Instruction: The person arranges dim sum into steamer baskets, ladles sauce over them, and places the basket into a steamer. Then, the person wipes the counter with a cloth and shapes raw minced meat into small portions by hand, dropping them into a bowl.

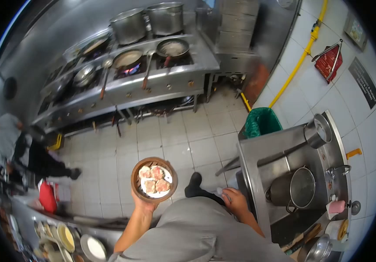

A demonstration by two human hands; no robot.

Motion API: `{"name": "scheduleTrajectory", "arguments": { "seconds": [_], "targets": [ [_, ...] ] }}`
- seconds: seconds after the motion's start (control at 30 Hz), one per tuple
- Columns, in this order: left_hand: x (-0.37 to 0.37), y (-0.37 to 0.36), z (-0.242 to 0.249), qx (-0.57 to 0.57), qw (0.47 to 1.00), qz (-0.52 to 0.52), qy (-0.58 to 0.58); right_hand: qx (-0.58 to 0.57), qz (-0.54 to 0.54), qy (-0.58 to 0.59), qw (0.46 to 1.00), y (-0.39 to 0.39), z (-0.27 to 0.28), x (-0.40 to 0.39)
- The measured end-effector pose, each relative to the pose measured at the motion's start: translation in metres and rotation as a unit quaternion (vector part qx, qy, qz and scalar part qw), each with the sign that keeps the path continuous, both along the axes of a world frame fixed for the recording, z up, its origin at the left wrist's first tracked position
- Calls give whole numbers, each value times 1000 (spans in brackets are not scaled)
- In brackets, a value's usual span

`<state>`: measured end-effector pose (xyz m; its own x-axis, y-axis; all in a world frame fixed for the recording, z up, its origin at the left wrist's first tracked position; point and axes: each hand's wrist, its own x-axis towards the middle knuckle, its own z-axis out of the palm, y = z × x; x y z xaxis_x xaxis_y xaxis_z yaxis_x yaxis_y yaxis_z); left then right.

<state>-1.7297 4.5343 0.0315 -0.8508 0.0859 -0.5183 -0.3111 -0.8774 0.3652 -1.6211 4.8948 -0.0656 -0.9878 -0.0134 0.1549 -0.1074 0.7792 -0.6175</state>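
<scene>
My left hand (143, 203) is closed around the near side of a round bamboo steamer basket (174, 180) in front of my body. Several dumplings (157, 173) sit in it on a white perforated liner (146, 187). Low at my right side, beside the steel sink, is my right hand (236, 201). Its fingers are curled, and a small pale, shiny thing shows at them, too small to name.
A steel sink counter (251, 163) with a large pot (284, 190) stands to my right. Ahead is a stove (155, 83) with pans, ladles and a lit flame (131, 70). A green-lined bin (260, 122) stands by the wall. Another person (11, 139) is at far left.
</scene>
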Motion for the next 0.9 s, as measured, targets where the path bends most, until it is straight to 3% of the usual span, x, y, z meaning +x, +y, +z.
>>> {"name": "scheduleTrajectory", "arguments": {
  "seconds": [0.03, 0.13, 0.27, 0.33, 0.43, 0.63, 0.8, 0.9],
  "targets": [
    [-28, -2, -23, 35, 999, -21, 35, -2, -15, 7, 1000, 6, -3, -33],
    [-103, 29, -10, -6, 996, -64, 65, -13, 24, 53, 998, 12, 24, -146],
    [-200, 35, -25, -28, 999, -31, 11, 12, 61, 68, 996, 15, 47, -304],
    [-246, 47, -15, -21, 999, -17, -19, 42, 133, 62, 988, 19, 66, -378],
    [-317, 58, -1, -10, 999, -23, 24, 32, 212, 72, 974, 22, 58, -475],
    [-484, 75, 6, -15, 999, 20, 37, 67, 239, -19, 969, 35, 14, -610],
    [-624, 96, 21, -13, 998, -28, 53, 55, 116, -62, 990, 80, 39, -696],
    [-690, 115, 28, -33, 994, -81, 71, 114, 75, -160, 978, 115, 51, -750]
  ]
}}
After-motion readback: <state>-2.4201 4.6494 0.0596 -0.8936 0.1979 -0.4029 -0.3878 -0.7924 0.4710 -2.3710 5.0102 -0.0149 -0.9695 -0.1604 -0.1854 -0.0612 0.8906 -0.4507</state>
